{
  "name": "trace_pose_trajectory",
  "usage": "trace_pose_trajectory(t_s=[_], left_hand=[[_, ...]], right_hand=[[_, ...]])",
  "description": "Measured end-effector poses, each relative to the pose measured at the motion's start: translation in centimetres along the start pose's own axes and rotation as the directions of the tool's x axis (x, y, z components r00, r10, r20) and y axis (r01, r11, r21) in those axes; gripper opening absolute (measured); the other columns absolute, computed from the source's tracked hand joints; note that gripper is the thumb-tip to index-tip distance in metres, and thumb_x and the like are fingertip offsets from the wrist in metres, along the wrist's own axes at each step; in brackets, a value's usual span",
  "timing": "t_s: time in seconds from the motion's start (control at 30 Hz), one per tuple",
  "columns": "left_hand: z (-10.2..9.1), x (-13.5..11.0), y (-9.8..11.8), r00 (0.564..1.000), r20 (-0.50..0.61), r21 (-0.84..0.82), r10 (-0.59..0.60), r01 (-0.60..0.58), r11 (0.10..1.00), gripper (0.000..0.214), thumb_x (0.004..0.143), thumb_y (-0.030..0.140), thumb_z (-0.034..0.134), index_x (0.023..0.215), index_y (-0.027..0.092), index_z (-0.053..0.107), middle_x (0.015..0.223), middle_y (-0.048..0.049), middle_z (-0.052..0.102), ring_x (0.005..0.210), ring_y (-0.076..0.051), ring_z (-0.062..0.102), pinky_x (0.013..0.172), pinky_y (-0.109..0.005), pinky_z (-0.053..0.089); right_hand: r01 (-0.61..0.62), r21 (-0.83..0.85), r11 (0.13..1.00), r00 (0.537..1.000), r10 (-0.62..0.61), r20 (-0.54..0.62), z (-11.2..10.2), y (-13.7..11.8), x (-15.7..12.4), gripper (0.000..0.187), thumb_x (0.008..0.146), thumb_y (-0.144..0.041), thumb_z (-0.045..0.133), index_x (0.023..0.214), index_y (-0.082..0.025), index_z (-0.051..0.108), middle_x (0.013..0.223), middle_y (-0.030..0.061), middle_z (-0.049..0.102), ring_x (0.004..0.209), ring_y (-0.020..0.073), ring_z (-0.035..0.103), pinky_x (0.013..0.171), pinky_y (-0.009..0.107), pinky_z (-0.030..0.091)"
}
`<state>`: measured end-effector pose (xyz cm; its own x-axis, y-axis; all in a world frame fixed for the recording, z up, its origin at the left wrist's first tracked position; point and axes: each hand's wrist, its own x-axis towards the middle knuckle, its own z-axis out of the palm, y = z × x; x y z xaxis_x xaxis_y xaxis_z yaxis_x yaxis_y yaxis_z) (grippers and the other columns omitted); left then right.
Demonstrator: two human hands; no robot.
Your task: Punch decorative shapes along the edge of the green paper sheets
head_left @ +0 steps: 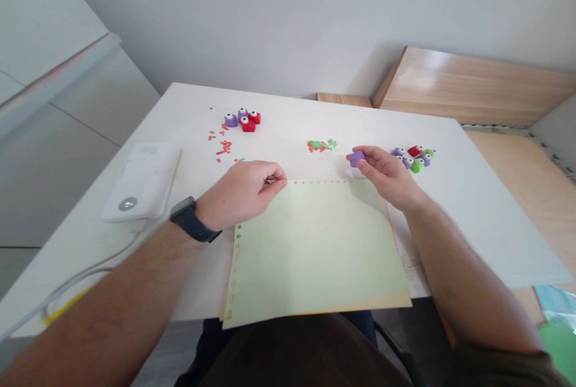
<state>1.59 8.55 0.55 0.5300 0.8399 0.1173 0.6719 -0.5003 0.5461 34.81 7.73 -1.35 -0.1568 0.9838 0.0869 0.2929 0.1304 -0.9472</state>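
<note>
Right hand (pixel 389 177): thumb and fingers pinch a small purple punch (pixel 357 158), held near the far right part of the pale green sheet (pixel 319 243); whether punch and sheet touch cannot be told. Left hand (pixel 245 192): thumb and forefinger pressed together at the sheet's far edge, near its left corner; whether paper is caught between them cannot be told. A dark watch (pixel 193 219) circles the left wrist.

Beneath both hands, the sheet bears shaped holes along its left side and far edge. A yellowish sheet (pixel 373 303) shows below its near edge. Should the left fingers bear only lightly on the paper, a tug from the punch could skew or crease it. A punch seated askew could cut into a neighbouring hole or clip the margin. The sheet's near edge slightly overhangs the surface (pixel 283 132), so a brush of the person's body might shift or bend it.

Farther out: a central scatter of green and orange chips (pixel 318 145) and orange chips (pixel 224 147) at left; being so small, they could scatter under a passing sleeve. Four purple and red punches (pixel 246 125) stand at far left, a mixed cluster of punches (pixel 417 165) just beyond the right hand, where a backward swing of the knuckles might topple some. A flat white box (pixel 144 174) lies at left.
</note>
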Motion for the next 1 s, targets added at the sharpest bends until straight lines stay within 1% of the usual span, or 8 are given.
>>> trace_pose_trajectory(t_s=[0.13,0.23,0.37,0.5,0.63,0.77,0.9,1.0], left_hand=[[0.0,0.0,0.0,1.000,-0.003,-0.006,0.007,-0.007,1.000,0.021,0.097,0.036,0.056,0.091,0.022,0.071,0.090,0.0007,0.076,0.082,-0.017,0.069,0.075,-0.030,0.046],[-0.1,-0.1,0.0,1.000,-0.006,-0.008,0.017,-0.018,1.000,0.020,0.097,0.035,0.056,0.091,0.022,0.070,0.089,0.0009,0.075,0.081,-0.017,0.068,0.075,-0.029,0.046],[0.0,0.0,0.0,1.000,-0.006,0.002,0.027,-0.027,1.000,0.021,0.098,0.034,0.055,0.091,0.022,0.070,0.088,0.0006,0.075,0.080,-0.016,0.068,0.074,-0.030,0.045],[0.0,0.0,-0.1,0.999,-0.005,0.007,0.037,-0.037,0.999,0.022,0.098,0.034,0.054,0.092,0.021,0.070,0.090,-0.0009,0.075,0.082,-0.018,0.068,0.074,-0.030,0.046],[0.0,0.0,-0.1,0.999,-0.008,0.019,0.047,-0.046,0.999,0.024,0.098,0.036,0.052,0.093,0.021,0.071,0.091,-0.0022,0.076,0.082,-0.019,0.069,0.075,-0.031,0.047],[0.0,-0.1,-0.1,0.999,-0.007,0.024,0.047,-0.047,0.999,0.024,0.098,0.035,0.052,0.092,0.021,0.071,0.089,-0.0022,0.076,0.080,-0.019,0.069,0.073,-0.031,0.047],[0.0,-0.1,0.0,0.999,-0.002,0.024,0.053,-0.053,0.998,0.024,0.098,0.035,0.052,0.093,0.021,0.071,0.090,-0.0023,0.076,0.081,-0.019,0.069,0.074,-0.031,0.047],[0.0,-0.1,0.0,0.999,0.001,0.023,0.050,-0.050,0.998,0.024,0.098,0.035,0.052,0.093,0.021,0.071,0.090,-0.0025,0.076,0.082,-0.019,0.068,0.074,-0.031,0.046]], right_hand=[[0.005,-0.038,0.999,1.000,-0.005,0.003,0.3,-0.1,0.1,0.045,0.095,-0.055,0.064,0.130,-0.027,0.063,0.124,0.0081,0.072,0.111,0.0232,0.065,0.099,0.042,0.051],[0.007,-0.087,0.996,1.000,-0.006,0.005,0.2,-0.3,0.1,0.044,0.098,-0.056,0.059,0.130,-0.027,0.063,0.123,0.0078,0.073,0.111,0.0231,0.065,0.100,0.043,0.050],[0.018,-0.126,0.992,1.000,-0.018,0.003,0.1,-0.5,0.0,0.044,0.099,-0.058,0.053,0.127,-0.027,0.065,0.119,0.0068,0.073,0.108,0.0228,0.065,0.096,0.041,0.051],[0.018,-0.193,0.981,0.999,-0.023,-0.022,0.4,0.0,0.3,0.046,0.098,-0.055,0.057,0.133,-0.026,0.063,0.118,0.0067,0.071,0.101,0.0212,0.064,0.087,0.038,0.053],[0.076,-0.392,0.917,0.985,-0.130,-0.113,0.8,0.5,0.7,0.047,0.093,-0.046,0.065,0.135,-0.025,0.063,0.115,0.0089,0.069,0.097,0.0224,0.064,0.083,0.038,0.055],[0.126,-0.572,0.810,0.985,-0.171,-0.026,0.8,0.5,0.9,0.039,0.089,-0.034,0.068,0.128,-0.026,0.069,0.114,0.0089,0.071,0.091,0.0235,0.066,0.081,0.040,0.054],[0.134,-0.642,0.755,0.985,-0.171,0.005,0.7,0.4,0.8,0.039,0.088,-0.032,0.069,0.126,-0.025,0.071,0.111,0.0087,0.073,0.087,0.0239,0.065,0.083,0.042,0.053],[0.109,-0.662,0.741,0.984,-0.176,-0.035,0.5,0.4,0.9,0.039,0.087,-0.034,0.070,0.125,-0.024,0.071,0.106,0.0089,0.074,0.085,0.0244,0.064,0.083,0.044,0.053]])
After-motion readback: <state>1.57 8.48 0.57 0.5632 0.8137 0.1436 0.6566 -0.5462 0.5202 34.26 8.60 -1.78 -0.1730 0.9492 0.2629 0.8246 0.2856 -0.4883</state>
